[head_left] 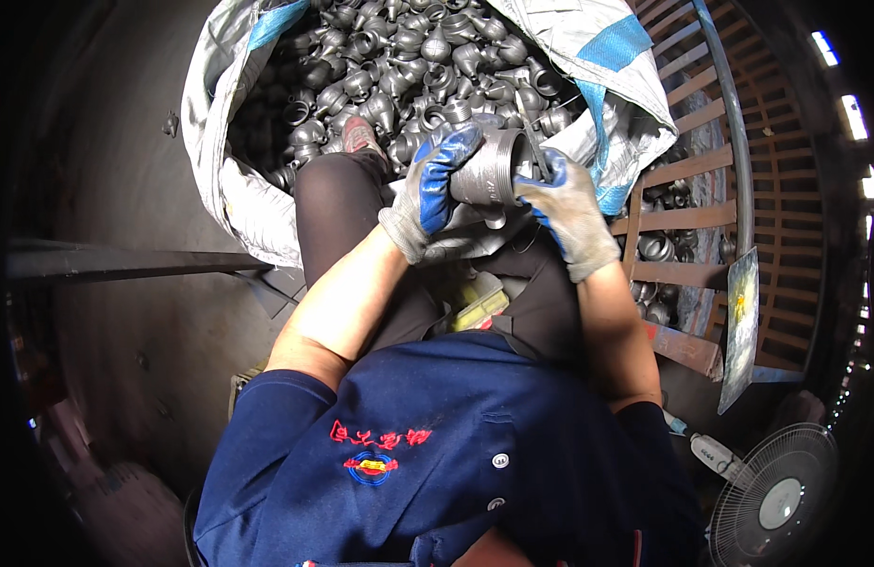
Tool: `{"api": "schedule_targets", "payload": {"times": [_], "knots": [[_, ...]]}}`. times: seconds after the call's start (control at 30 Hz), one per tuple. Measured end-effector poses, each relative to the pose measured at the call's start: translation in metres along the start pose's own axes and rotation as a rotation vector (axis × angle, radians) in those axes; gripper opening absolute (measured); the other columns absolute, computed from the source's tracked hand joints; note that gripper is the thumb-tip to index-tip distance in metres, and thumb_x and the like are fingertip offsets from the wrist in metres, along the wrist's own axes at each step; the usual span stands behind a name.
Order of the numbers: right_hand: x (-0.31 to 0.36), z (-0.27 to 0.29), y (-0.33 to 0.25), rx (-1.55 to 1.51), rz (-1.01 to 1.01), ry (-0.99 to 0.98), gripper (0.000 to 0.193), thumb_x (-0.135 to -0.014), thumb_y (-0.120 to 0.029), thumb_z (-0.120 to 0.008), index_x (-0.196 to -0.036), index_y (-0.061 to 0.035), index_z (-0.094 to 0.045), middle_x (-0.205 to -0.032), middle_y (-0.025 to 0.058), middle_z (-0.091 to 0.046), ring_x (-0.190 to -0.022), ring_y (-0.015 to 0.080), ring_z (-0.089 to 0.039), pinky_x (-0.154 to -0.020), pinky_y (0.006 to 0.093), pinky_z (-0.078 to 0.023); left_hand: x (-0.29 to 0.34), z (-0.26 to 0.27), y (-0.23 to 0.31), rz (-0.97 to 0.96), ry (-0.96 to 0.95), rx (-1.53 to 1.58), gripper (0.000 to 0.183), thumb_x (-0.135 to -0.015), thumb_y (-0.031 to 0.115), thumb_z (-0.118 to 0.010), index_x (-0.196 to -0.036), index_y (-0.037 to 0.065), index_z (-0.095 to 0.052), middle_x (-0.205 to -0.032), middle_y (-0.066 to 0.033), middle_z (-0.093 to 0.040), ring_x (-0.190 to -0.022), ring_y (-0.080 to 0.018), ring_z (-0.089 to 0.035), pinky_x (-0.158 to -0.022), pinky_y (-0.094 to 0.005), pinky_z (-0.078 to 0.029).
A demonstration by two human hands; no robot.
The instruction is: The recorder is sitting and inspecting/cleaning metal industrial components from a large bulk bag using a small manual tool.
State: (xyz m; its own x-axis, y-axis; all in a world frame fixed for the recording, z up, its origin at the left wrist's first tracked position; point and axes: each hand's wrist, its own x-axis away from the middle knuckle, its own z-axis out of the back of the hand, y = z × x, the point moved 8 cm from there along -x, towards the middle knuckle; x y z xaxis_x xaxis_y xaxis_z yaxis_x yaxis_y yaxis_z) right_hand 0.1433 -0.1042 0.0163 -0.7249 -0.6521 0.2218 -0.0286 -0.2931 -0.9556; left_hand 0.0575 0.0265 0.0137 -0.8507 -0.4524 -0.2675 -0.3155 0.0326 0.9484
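In front of me, above my lap, my left hand [437,180], in a grey and blue coated work glove, is closed around a hollow dark-grey metal casting [484,175]. The casting has a wide round mouth facing right, ridges near its rim and a small stub underneath. At that mouth, my gloved right hand [565,203] grips a thin dark bar-shaped tool [529,118], which points up and away from me. Its lower end is hidden by the fingers, so its exact kind is unclear. The right fingertips are at the casting's rim.
A large white woven sack [239,203] with blue straps stands open ahead, full of grey castings [437,47]. To the right is a brown slatted metal crate [692,170] holding more castings. A fan [777,506] stands at lower right; a dark metal bar [135,263] extends at left.
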Motion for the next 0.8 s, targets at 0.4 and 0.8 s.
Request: {"api": "schedule_targets", "payload": {"times": [0.4, 0.8], "knots": [[-0.010, -0.001, 0.004, -0.097, 0.106, 0.082, 0.016, -0.077, -0.012, -0.066, -0.090, -0.0035, -0.062, -0.067, 0.0000, -0.060, -0.050, 0.0076, -0.053, -0.046, 0.0203, -0.041, 0.004, -0.008, -0.017, 0.379, 0.084, 0.714, 0.027, -0.086, 0.021, -0.054, -0.105, 0.002, -0.056, -0.096, -0.0081, -0.061, -0.084, -0.0167, -0.062, -0.069, -0.0316, -0.052], [0.000, 0.009, -0.010, 0.082, 0.308, 0.228, 0.016, -0.080, -0.020, -0.066, -0.078, -0.0045, -0.060, -0.055, -0.0041, -0.049, -0.046, 0.0027, -0.043, -0.042, 0.0192, -0.034, 0.000, -0.012, -0.017, 0.319, -0.045, 0.432, 0.039, -0.088, 0.023, -0.053, -0.120, 0.002, -0.047, -0.112, -0.0128, -0.057, -0.099, -0.0236, -0.059, -0.086, -0.0388, -0.049]]}}
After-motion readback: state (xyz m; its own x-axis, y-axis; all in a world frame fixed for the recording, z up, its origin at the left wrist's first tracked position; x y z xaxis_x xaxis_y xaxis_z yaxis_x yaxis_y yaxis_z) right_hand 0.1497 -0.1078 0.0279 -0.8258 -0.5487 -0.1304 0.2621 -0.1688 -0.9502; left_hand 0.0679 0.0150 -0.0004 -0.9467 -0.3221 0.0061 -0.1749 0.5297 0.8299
